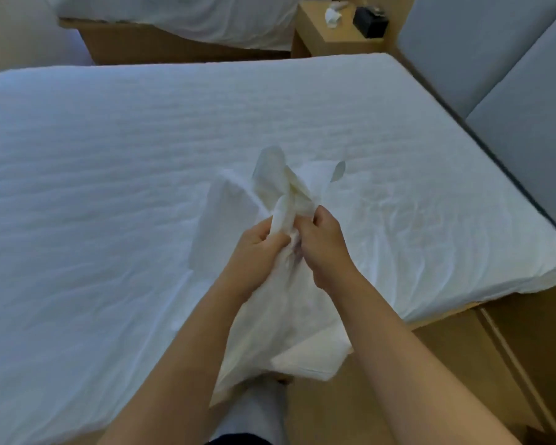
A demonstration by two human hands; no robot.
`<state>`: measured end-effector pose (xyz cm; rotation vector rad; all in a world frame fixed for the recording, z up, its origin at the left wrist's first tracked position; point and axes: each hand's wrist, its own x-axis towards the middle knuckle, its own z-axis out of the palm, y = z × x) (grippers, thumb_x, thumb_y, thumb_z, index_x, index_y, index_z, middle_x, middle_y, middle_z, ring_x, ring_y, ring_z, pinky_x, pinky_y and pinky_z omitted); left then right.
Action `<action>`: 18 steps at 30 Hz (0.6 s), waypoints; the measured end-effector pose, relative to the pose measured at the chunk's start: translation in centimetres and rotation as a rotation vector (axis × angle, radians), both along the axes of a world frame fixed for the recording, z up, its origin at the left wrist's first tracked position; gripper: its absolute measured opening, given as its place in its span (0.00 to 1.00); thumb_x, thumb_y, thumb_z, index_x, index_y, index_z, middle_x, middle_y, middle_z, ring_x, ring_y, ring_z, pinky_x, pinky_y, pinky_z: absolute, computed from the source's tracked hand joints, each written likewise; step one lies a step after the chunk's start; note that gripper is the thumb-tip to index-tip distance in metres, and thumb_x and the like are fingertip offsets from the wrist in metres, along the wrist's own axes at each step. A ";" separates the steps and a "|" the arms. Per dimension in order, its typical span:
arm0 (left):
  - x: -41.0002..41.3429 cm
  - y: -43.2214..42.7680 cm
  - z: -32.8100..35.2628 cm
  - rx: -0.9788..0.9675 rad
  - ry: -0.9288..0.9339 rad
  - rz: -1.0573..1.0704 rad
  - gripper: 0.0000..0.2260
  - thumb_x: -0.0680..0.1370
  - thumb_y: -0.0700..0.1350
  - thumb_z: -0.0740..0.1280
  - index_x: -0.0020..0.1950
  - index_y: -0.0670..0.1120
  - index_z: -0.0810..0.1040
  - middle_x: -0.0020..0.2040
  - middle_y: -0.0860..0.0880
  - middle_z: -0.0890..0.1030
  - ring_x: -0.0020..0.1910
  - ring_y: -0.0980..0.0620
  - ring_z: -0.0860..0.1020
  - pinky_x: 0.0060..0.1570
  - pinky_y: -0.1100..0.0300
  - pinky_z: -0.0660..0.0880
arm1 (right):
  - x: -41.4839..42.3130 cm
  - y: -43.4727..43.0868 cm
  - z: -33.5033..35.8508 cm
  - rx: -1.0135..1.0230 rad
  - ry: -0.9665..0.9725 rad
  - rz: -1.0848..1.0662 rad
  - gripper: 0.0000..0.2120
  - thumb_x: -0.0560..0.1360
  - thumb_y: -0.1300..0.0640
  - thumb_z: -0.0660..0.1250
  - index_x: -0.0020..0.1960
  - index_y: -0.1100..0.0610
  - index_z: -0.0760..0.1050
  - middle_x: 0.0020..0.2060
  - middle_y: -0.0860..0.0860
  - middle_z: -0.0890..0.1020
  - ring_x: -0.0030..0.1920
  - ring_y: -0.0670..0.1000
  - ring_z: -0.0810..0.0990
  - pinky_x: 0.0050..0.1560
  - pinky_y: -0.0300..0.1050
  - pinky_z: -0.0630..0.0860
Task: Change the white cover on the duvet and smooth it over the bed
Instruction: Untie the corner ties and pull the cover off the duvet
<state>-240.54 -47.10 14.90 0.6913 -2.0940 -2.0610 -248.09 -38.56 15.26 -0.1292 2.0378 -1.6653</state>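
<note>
You're early on: your left hand (257, 248) and right hand (323, 244) pinch the bunched cover (280, 316) at frame centre, unspread over the bed (109, 155), no duvet visible.

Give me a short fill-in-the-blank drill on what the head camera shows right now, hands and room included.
1. The number of hands with a grip on the bunched white cover is ____: the left hand and the right hand.
2. The small box on the wooden bedside table is ____ in colour.
3. The padded headboard is ____ in colour.

Missing words: two; black; grey
</note>
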 end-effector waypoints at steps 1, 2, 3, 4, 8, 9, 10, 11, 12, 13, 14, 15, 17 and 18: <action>-1.0 -0.7 -1.3 0.013 -0.032 0.077 0.08 0.75 0.41 0.62 0.43 0.49 0.80 0.37 0.51 0.81 0.36 0.56 0.78 0.38 0.59 0.74 | -1.2 -1.1 -1.0 0.024 -0.014 0.031 0.06 0.76 0.59 0.60 0.49 0.54 0.75 0.42 0.50 0.82 0.42 0.49 0.82 0.38 0.39 0.78; -2.0 -1.2 -2.5 0.039 -0.053 0.162 0.07 0.76 0.42 0.62 0.46 0.49 0.79 0.39 0.51 0.82 0.38 0.56 0.78 0.38 0.60 0.75 | -2.4 -2.1 -1.9 0.046 -0.023 0.046 0.06 0.76 0.60 0.60 0.48 0.53 0.75 0.41 0.49 0.82 0.40 0.47 0.81 0.36 0.38 0.77; -2.9 -1.6 -3.5 0.071 -0.075 0.253 0.06 0.76 0.43 0.62 0.50 0.49 0.77 0.41 0.52 0.82 0.40 0.56 0.79 0.40 0.61 0.76 | -3.4 -3.0 -2.7 0.066 -0.027 0.050 0.07 0.76 0.61 0.59 0.46 0.52 0.74 0.40 0.49 0.81 0.39 0.47 0.81 0.34 0.36 0.76; -3.7 -2.0 -4.4 0.107 -0.120 0.341 0.08 0.76 0.45 0.64 0.55 0.50 0.73 0.44 0.54 0.81 0.44 0.57 0.80 0.43 0.61 0.77 | -4.2 -3.8 -3.4 0.085 -0.030 0.051 0.07 0.75 0.62 0.59 0.46 0.52 0.74 0.40 0.49 0.81 0.39 0.47 0.80 0.34 0.36 0.76; -5.8 -4.1 -6.6 0.346 -0.361 0.556 0.31 0.70 0.52 0.74 0.67 0.45 0.63 0.54 0.50 0.78 0.52 0.50 0.79 0.53 0.52 0.78 | -5.5 -6.5 -5.6 0.166 -0.099 0.041 0.08 0.76 0.62 0.55 0.49 0.54 0.72 0.46 0.53 0.80 0.46 0.52 0.80 0.46 0.47 0.78; -6.2 -4.5 -7.0 0.380 -0.378 0.552 0.27 0.71 0.51 0.73 0.65 0.42 0.69 0.51 0.49 0.81 0.49 0.50 0.81 0.49 0.55 0.79 | -5.6 -7.1 -5.9 0.174 -0.115 0.040 0.09 0.76 0.62 0.54 0.50 0.53 0.71 0.47 0.52 0.79 0.48 0.52 0.79 0.49 0.49 0.78; -6.5 -4.9 -7.3 0.386 -0.374 0.533 0.17 0.72 0.50 0.72 0.57 0.42 0.76 0.46 0.49 0.83 0.45 0.50 0.82 0.42 0.59 0.79 | -5.8 -7.6 -6.2 0.175 -0.129 0.036 0.09 0.77 0.62 0.53 0.51 0.53 0.71 0.48 0.52 0.79 0.49 0.51 0.79 0.51 0.49 0.78; -6.8 -5.2 -7.2 0.361 -0.394 0.523 0.08 0.74 0.48 0.69 0.48 0.45 0.80 0.40 0.50 0.83 0.41 0.50 0.81 0.35 0.62 0.77 | -6.0 -8.0 -6.3 0.175 -0.139 0.030 0.10 0.77 0.61 0.53 0.51 0.53 0.70 0.48 0.51 0.79 0.49 0.51 0.78 0.52 0.48 0.77; -7.2 -5.6 -7.2 0.323 -0.410 0.537 0.06 0.76 0.47 0.66 0.42 0.47 0.79 0.37 0.51 0.81 0.38 0.52 0.80 0.31 0.64 0.74 | -6.3 -8.4 -6.3 0.176 -0.151 0.022 0.10 0.77 0.61 0.52 0.51 0.52 0.70 0.47 0.51 0.78 0.48 0.51 0.78 0.52 0.48 0.76; -7.5 -5.9 -7.3 0.300 -0.416 0.566 0.07 0.77 0.45 0.63 0.40 0.48 0.78 0.36 0.52 0.80 0.37 0.54 0.78 0.30 0.65 0.71 | -6.7 -8.7 -6.1 0.177 -0.168 0.016 0.10 0.77 0.61 0.51 0.49 0.51 0.70 0.46 0.50 0.78 0.47 0.51 0.77 0.51 0.47 0.76; -7.7 -6.2 -7.5 0.290 -0.401 0.598 0.08 0.77 0.44 0.62 0.39 0.47 0.76 0.36 0.52 0.79 0.37 0.54 0.77 0.31 0.66 0.71 | -6.9 -8.9 -5.9 0.170 -0.189 0.018 0.11 0.77 0.61 0.51 0.48 0.50 0.70 0.45 0.50 0.78 0.46 0.50 0.77 0.50 0.46 0.76; -7.6 -6.5 -7.4 0.271 -0.370 0.634 0.09 0.77 0.42 0.61 0.39 0.45 0.76 0.36 0.50 0.78 0.37 0.53 0.75 0.34 0.64 0.71 | -7.2 -9.0 -5.6 0.153 -0.207 0.034 0.12 0.77 0.62 0.51 0.48 0.50 0.71 0.44 0.51 0.78 0.44 0.50 0.77 0.47 0.45 0.77; -7.1 -7.2 -6.6 0.199 -0.282 0.698 0.08 0.78 0.39 0.60 0.39 0.44 0.74 0.36 0.48 0.75 0.36 0.52 0.72 0.36 0.60 0.70 | -7.5 -9.5 -4.7 0.106 -0.227 0.085 0.14 0.77 0.62 0.51 0.46 0.49 0.73 0.42 0.50 0.78 0.38 0.46 0.78 0.39 0.38 0.77; -6.5 -7.7 -6.0 0.153 -0.244 0.725 0.08 0.78 0.39 0.60 0.38 0.44 0.73 0.35 0.49 0.74 0.35 0.54 0.71 0.35 0.61 0.69 | -7.7 -9.8 -4.1 0.077 -0.234 0.108 0.14 0.76 0.63 0.51 0.45 0.49 0.74 0.40 0.49 0.78 0.34 0.44 0.77 0.35 0.36 0.76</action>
